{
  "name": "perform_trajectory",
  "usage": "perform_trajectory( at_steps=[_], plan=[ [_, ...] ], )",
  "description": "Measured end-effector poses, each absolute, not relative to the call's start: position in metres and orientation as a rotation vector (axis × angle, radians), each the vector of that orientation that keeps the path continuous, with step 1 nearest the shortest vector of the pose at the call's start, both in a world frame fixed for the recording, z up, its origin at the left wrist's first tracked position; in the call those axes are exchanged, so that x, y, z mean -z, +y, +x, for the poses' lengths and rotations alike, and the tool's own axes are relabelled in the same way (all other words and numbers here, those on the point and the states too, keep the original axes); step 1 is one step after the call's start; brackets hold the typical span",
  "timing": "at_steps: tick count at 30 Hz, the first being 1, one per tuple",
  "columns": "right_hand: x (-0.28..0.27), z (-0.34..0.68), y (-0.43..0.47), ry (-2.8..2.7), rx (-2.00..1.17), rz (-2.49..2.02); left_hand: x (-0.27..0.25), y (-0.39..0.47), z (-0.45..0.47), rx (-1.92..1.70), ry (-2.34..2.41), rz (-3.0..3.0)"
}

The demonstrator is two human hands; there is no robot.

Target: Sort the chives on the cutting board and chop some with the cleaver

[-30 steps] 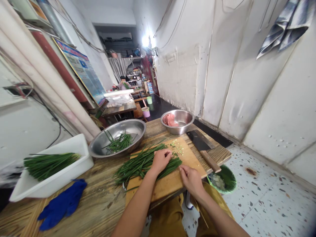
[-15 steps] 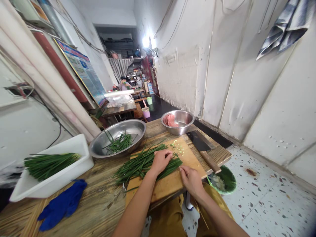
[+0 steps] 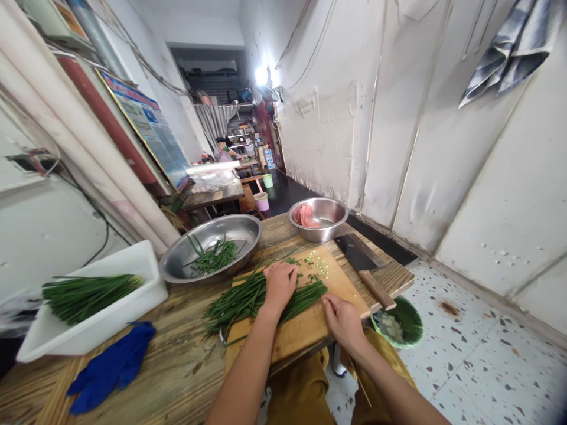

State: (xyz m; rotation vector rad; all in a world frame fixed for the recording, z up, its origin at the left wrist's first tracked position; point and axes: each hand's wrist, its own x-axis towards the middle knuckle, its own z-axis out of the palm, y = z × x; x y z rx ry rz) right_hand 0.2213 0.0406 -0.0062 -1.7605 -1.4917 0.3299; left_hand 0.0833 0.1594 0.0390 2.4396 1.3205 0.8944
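A bunch of garlic chives (image 3: 305, 298) lies across the wooden cutting board (image 3: 341, 277), its trimmed ends pointing right. My left hand (image 3: 280, 287) is curled over the middle of the bunch, fingers closed around some stalks. Just past the cut ends is my right hand (image 3: 343, 317), thumb and fingertips pressed together; whether anything is pinched there is too small to make out. Small pale-green cut pieces (image 3: 319, 262) are scattered on the board's far side. A cleaver (image 3: 361, 257) with a wooden handle rests to the right of the board.
Beyond the board stand a steel basin (image 3: 254, 233) with cut chives and a steel bowl (image 3: 325, 231) with pink meat. At left are a white tub (image 3: 93, 327) of chives and a blue glove (image 3: 110, 369). A green-lined bin (image 3: 411, 321) sits below right. Another person (image 3: 224, 152) works far back.
My left hand has slid slightly left along the chives, uncovering more of the stalks toward their cut ends. My right hand has hardly moved.
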Motion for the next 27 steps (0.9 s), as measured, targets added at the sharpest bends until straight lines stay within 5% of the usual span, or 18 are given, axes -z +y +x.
perform_trajectory(
  at_steps=[10,27],
  plan=[
    [0.004,0.221,0.041,-1.518,-0.333,-1.753,-0.031,0.170,0.074,-0.554,1.580,2.483],
    [0.006,0.221,0.039,-1.517,-0.323,-1.753,-0.037,0.157,0.087,-0.689,1.319,2.455]
  ],
)
